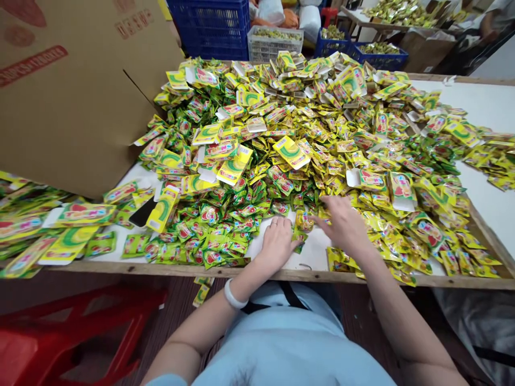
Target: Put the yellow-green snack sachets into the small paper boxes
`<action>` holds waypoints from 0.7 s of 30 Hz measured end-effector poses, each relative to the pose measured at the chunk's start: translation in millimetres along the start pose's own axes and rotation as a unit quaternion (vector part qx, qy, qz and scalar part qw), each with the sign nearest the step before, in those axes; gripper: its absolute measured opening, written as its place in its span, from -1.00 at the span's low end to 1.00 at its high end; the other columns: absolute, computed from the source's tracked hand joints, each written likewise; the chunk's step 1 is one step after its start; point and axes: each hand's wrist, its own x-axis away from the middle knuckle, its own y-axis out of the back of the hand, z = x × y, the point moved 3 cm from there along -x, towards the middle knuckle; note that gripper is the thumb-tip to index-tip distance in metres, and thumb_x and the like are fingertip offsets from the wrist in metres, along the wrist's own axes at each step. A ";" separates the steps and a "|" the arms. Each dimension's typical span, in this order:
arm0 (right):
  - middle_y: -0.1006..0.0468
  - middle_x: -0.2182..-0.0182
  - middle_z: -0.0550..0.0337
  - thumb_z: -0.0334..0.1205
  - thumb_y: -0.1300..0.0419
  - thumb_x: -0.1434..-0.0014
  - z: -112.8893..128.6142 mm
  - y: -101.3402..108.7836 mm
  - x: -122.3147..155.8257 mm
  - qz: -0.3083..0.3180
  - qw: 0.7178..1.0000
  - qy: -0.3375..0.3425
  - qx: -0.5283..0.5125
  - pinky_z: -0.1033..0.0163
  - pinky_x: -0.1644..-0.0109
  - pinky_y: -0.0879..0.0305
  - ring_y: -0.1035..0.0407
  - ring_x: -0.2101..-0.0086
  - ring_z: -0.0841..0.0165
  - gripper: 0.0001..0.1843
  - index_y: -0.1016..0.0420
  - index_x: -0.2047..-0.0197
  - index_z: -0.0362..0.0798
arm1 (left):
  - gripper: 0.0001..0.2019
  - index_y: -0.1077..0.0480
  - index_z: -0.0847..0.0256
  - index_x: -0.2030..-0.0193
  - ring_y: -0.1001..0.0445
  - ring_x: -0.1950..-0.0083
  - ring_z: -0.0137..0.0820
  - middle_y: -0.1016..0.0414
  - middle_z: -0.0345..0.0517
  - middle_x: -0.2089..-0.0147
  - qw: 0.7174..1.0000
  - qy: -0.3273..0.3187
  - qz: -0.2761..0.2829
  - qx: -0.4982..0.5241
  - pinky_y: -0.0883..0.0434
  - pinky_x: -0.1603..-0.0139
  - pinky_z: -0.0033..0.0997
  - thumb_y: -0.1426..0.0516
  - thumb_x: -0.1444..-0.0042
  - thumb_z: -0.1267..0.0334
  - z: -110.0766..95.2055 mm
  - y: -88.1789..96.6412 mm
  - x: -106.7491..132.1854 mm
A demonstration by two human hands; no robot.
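My left hand (277, 241) lies palm down on the white tabletop, fingers stretched out, with a ring and a white wristband showing. Its thumb is beside a small green sachet (299, 237); whether they touch I cannot tell. To the right, my right hand (345, 224) reaches to the edge of the yellow sachets (386, 238), its thumb and forefinger apart. Between the two hands lies a yellow sachet (303, 221), close to the right thumb. Green sachets (217, 236) with red fruit pictures are heaped left of my left hand. Yellow flat cartons (290, 152) lie over the heap.
A large brown cardboard box (72, 102) stands at the left, with a dark phone-like object (142, 213) near it. A wooden rim (161, 269) edges the table. Behind are blue crates (217, 27) and a white basket (276, 47). A red stool (72, 332) stands lower left.
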 end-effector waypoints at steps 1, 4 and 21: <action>-0.50 0.06 -0.11 -0.09 -0.17 -0.30 10.4 -14.4 -8.0 0.028 0.999 -0.015 0.027 0.03 0.04 -0.33 -0.31 -0.02 0.00 -0.65 -0.36 -0.09 -0.03 | -0.61 -0.36 0.40 0.06 -0.44 -0.04 -0.01 -0.46 0.23 0.05 1.000 -0.008 0.011 0.011 -0.41 -0.03 -0.08 -0.30 -0.10 0.16 1.4 -3.1 0.1; -0.56 0.25 -0.01 -0.15 -0.24 -0.25 29.3 -37.4 -19.3 0.093 0.993 -0.038 0.059 0.13 0.15 -0.34 -0.38 0.10 0.07 -0.83 -0.42 0.14 -0.03 | -0.71 -0.31 0.30 0.11 -0.45 0.02 -0.14 -0.42 0.09 0.07 0.997 -0.013 0.018 0.077 -0.42 0.03 -0.17 -0.28 -0.11 0.26 13.0 -9.7 3.8; -0.56 0.25 0.01 -0.25 -0.33 -0.11 12.0 -29.2 -13.9 0.136 0.985 -0.093 -0.051 0.13 0.21 -0.39 -0.49 0.21 0.13 -0.77 -0.41 0.19 -0.08 | -0.56 -0.31 0.22 -0.08 -0.53 0.42 -0.36 -0.34 -0.20 0.36 0.784 0.093 -0.006 0.614 -0.51 0.53 -0.42 -0.15 -0.18 -0.02 37.9 21.3 29.2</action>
